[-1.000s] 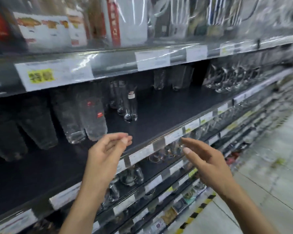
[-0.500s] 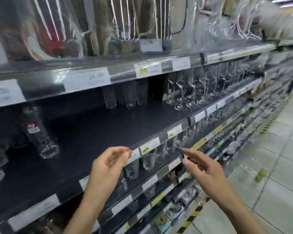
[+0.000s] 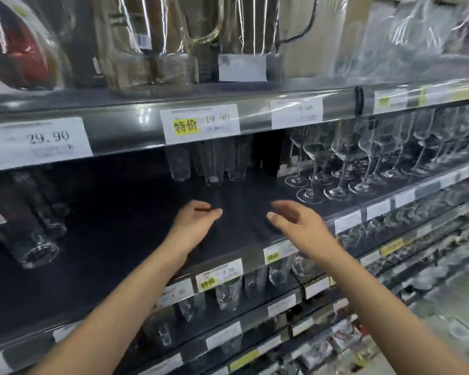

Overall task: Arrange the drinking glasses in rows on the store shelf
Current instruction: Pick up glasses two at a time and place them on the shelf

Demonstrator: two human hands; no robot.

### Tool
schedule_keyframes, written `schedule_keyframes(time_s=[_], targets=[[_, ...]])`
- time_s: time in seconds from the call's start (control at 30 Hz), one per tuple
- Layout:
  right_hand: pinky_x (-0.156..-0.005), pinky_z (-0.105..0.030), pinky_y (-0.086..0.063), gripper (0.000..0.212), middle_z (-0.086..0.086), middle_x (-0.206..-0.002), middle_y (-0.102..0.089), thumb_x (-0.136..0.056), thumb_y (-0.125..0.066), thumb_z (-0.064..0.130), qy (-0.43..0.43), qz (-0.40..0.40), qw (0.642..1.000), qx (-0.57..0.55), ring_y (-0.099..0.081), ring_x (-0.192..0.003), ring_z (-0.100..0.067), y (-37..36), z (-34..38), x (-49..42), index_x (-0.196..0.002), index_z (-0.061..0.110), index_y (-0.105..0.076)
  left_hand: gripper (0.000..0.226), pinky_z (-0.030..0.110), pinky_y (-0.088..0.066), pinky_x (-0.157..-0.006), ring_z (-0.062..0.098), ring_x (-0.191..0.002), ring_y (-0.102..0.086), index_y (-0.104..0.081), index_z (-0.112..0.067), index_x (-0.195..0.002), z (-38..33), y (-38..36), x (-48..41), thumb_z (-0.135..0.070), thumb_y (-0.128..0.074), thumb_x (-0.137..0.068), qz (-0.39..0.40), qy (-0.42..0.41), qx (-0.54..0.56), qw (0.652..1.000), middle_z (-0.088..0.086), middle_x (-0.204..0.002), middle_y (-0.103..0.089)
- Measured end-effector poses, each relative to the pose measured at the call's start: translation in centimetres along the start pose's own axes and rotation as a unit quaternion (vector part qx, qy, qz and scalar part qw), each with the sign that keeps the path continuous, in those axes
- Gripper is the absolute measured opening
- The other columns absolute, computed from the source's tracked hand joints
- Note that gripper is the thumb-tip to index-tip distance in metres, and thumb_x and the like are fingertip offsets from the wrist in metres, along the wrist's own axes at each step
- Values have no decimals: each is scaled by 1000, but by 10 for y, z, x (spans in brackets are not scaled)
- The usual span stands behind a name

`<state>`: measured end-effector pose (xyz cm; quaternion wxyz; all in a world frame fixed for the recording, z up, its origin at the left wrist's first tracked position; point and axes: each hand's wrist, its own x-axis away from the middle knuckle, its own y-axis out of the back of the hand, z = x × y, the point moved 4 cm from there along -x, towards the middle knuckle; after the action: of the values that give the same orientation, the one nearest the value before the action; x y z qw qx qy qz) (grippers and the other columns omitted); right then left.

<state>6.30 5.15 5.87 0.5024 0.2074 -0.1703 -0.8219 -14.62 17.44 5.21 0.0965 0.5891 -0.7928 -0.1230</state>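
Observation:
Both my hands reach over the dark shelf (image 3: 119, 253) and hold nothing. My left hand (image 3: 194, 223) hovers above the shelf with fingers loosely bent. My right hand (image 3: 295, 226) is beside it, fingers relaxed and spread. A small group of tall clear tumblers (image 3: 211, 163) stands at the back of the shelf, beyond both hands. A tall glass with a label (image 3: 25, 226) stands at the far left. Rows of stemmed wine glasses (image 3: 344, 163) fill the shelf to the right.
Price tags (image 3: 201, 125) line the shelf edge overhead, and wrapped goods (image 3: 173, 41) sit on the top shelf. Lower shelves hold more small glasses (image 3: 228, 293). The tiled aisle floor (image 3: 444, 320) lies at the right.
My view has swung right along the shelf. Both hands have moved forward from the shelf edge to over the shelf surface, toward the tumblers at the back.

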Motion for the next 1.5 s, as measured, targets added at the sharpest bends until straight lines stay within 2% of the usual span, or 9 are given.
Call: schedule_keyframes(time_s=[0.17, 0.33, 0.43, 0.63, 0.93, 1.1, 1.33, 1.4, 1.5], targets=[[-110, -31, -40, 56, 3, -133, -61, -88, -71, 40, -35, 79, 995, 42, -55, -126, -15, -14, -20, -94, -136, 17, -55, 52, 31, -50, -93, 19, -105, -60, -54, -14, -126, 8, -23, -82, -42, -73, -86, -47, 34, -44, 997, 3, -120, -61], [-98, -26, -45, 38, 8, -115, -63, -88, -71, 38, -57, 98, 993, 21, -58, -108, -12, -30, -40, -171, -118, 19, -59, 53, 10, -39, -69, 9, -93, -59, -48, -9, -132, 2, -40, -128, -25, -74, -88, -145, -94, -33, 984, -12, -100, -54], [-99, -32, -50, 56, 5, -120, -67, -81, -72, 48, -36, 63, 997, -7, -63, -110, -16, -46, -57, -209, -128, 21, -59, 48, 1, -43, -72, -5, -89, -57, -51, -10, -124, 2, -44, -156, -23, -77, -85, -170, -131, -10, 977, -14, -102, -60], [-89, -23, -48, 70, 6, -121, -66, -76, -75, 51, 14, 43, 998, -34, -63, -108, -12, -70, -54, -257, -134, 18, -53, 59, 33, -53, -100, 12, -111, -64, -53, -14, -129, 2, -49, -191, -34, -79, -81, -192, -154, 33, 969, 0, -123, -65], [-98, -25, -48, 72, 6, -126, -63, -77, -81, 35, 50, 43, 994, -85, -61, -114, -11, -91, -48, -285, -137, 14, -48, 45, 11, -48, -90, 10, -109, -60, -48, -32, -111, -4, -58, -208, -16, -80, -83, -202, -191, 23, 960, -2, -117, -61], [-98, -37, -53, 78, 4, -116, -71, -62, -86, 45, 39, 40, 991, -125, -67, -106, -11, -91, -51, -288, -128, 18, -54, 55, 21, -49, -95, 12, -109, -61, -45, -16, -125, 0, -59, -210, -19, -79, -83, -204, -166, 34, 964, 2, -120, -63], [-92, -39, -57, 65, -5, -109, -72, -62, -83, 27, 60, 105, 985, -123, -70, -100, -15, -78, -54, -279, -120, 9, -61, 60, 18, -50, -58, 11, -79, -62, -43, -5, -127, 13, -54, -205, -16, -79, -81, -163, -78, 67, 981, 3, -98, -63], [-85, -29, -58, 31, -2, -97, -74, -73, -78, 6, 74, 124, 981, -132, -70, -89, -9, -70, -51, -267, -102, 14, -69, 59, 17, -49, -53, 5, -74, -62, -45, -3, -130, 15, -53, -195, -15, -79, -82, -151, -60, 64, 985, 2, -96, -64], [-66, -11, -49, 32, 9, -82, -69, -77, -73, -6, 80, 132, 976, -153, -63, -67, 8, -59, -51, -252, -86, 23, -64, 50, 15, -49, -53, 1, -68, -59, -46, -3, -123, 14, -53, -171, -6, -76, -84, -138, -42, 72, 987, -2, -88, -60]])
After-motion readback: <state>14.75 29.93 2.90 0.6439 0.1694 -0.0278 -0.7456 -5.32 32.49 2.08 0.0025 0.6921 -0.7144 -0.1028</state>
